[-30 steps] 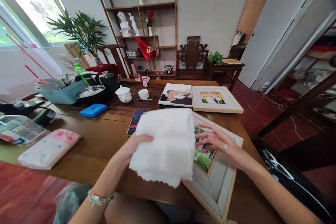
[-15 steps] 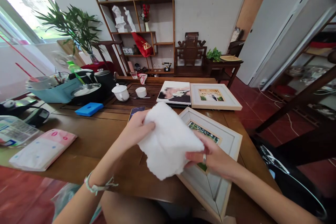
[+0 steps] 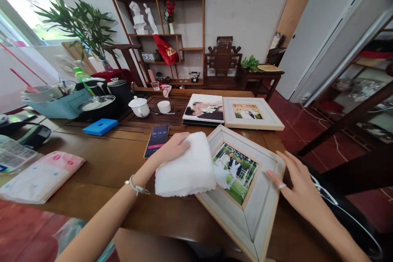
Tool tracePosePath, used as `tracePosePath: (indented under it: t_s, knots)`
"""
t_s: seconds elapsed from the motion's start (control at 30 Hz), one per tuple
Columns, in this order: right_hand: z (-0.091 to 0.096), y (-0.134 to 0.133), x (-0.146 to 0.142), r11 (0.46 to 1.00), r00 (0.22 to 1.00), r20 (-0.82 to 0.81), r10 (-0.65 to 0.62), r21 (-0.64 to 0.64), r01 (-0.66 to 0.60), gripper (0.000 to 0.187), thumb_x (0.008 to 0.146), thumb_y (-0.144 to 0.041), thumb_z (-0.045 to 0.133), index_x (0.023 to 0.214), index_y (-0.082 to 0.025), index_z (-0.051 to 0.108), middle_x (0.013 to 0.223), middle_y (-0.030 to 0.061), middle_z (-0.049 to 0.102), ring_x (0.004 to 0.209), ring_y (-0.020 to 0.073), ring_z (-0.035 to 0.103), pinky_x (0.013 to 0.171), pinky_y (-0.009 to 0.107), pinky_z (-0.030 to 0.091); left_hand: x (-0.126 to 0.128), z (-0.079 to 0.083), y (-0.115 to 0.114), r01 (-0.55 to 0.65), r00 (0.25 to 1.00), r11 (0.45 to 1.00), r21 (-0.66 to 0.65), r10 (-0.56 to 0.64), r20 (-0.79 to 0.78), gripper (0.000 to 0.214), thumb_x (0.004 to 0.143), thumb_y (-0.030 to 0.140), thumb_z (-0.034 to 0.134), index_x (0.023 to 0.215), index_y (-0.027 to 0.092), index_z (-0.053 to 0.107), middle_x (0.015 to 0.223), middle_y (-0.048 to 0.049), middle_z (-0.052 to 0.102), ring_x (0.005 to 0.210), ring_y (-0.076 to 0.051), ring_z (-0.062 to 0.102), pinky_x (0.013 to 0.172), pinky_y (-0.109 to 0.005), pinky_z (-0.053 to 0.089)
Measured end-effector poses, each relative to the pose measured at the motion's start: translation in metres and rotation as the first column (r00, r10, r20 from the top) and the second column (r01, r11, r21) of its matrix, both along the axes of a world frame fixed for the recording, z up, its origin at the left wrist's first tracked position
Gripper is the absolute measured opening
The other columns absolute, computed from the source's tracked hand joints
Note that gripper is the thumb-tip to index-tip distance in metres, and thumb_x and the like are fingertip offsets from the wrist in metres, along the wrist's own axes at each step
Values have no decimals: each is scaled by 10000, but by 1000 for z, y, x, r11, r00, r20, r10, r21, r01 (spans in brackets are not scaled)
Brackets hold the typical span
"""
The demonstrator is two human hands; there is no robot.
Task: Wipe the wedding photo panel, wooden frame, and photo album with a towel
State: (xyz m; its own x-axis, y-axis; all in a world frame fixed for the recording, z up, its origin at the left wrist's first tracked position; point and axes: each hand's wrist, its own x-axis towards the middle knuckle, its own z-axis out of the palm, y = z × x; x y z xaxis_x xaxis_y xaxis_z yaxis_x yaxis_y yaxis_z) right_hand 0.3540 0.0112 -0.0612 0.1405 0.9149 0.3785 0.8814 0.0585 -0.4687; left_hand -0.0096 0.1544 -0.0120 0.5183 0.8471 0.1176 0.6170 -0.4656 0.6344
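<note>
"While a person's left hand (image 3: 175, 147) grips a white cloth (image 3: 187, 168) by its upper left side, where does the framed photograph (image 3: 236, 172) lie?"

"Between the two hands, on a brown wooden table (image 3: 113, 155), to the right of the cloth and just inside the right hand (image 3: 294, 184). It sits askew, one corner aimed back at the person and apparently jutting past the table's near edge."

"Which hand is nearer?"

"The right. Its fingers are spread at the right-hand edge of the framed photograph, the thumb over the pale border. The left hand is apart from it; only the cloth bridges the space, overlapping the left border in view."

"And the long axis?"

"Tough to call. From this slant the outline looks nearly square; the clearest line is the diagonal, far corner to near."

"What escapes the lens?"

"The tip of that near corner, cut off at the bottom of the view, and a left portion of the border, behind the cloth. Whether the cloth touches the framed photograph or hangs above it cannot be told, nor how firmly the right hand presses. Beyond the left hand, a phone (image 3: 157, 141) reads 00:15:52, its smaller lettering illegible."
</note>
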Motion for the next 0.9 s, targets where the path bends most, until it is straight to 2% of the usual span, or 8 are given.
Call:
tracePosePath:
  t_s: [0.1,0.2,0.4,0.57,0.67,0.8,0.83,0.9]
  knots:
    - [-16,-5,0,999,998,-66,-24,-48,21,759,845,-573,532,1463,-183,330,1514,189,391,1419,375,354,1153,560,320,2,-12,-1,-12,1000,999,31,13,-16,238,814,300,388,862,158,573,940,-75,632,898,-248,583,887,-397,452]
    - [-19,3,-5,998,989,-150,-18,-55,10,742,871,-502,508,1500,-194,261,1584,170,293,1461,344,289,1179,535,282,0,-11,-14,30,998,999,37,-27,-55,231,882,293,383,923,177,579,985,-71,625,941,-241,584,900,-378,447]
    - [-22,46,-2,990,921,-376,104,-48,-132,610,872,-326,497,1460,-247,357,1603,87,292,1486,254,249,1225,476,166,5,-5,-56,-5,990,999,50,12,-137,248,952,250,316,939,188,556,956,-83,580,900,-245,572,854,-400,450]
    - [-29,77,1,965,832,-512,215,-17,-260,505,859,-280,528,1361,-252,483,1535,71,427,1445,233,350,1215,461,213,9,-1,-53,-141,989,987,81,144,-34,272,951,313,343,981,166,569,1079,-127,594,999,-284,578,921,-458,445]
    - [-27,80,-2,965,832,-508,221,-11,-263,462,870,-292,531,1330,-254,518,1510,73,463,1418,237,398,1206,464,242,-4,7,-44,-121,992,977,-178,127,22,352,896,447,511,1090,168,602,1112,-107,655,991,-291,635,877,-434,509]
    - [-23,77,-7,967,838,-499,221,-3,-256,448,873,-291,528,1318,-246,537,1506,81,470,1408,247,414,1203,479,240,-25,17,-51,2,989,757,-654,94,112,577,680,437,783,1188,227,606,1127,-42,703,999,-282,669,793,-353,569]
    - [-23,76,-7,966,838,-499,223,-1,-258,446,875,-287,527,1319,-246,538,1508,79,468,1411,244,410,1203,478,241,-29,20,-56,-24,990,741,-672,113,90,554,662,428,789,1151,224,628,1095,-38,714,980,-283,673,775,-350,573]
    - [-23,75,-7,964,836,-499,231,2,-265,442,881,-276,522,1322,-246,538,1515,75,459,1420,234,395,1204,470,242,-34,27,-64,-129,984,794,-595,177,23,445,688,460,741,1042,200,670,1026,-44,725,935,-295,674,761,-375,574]
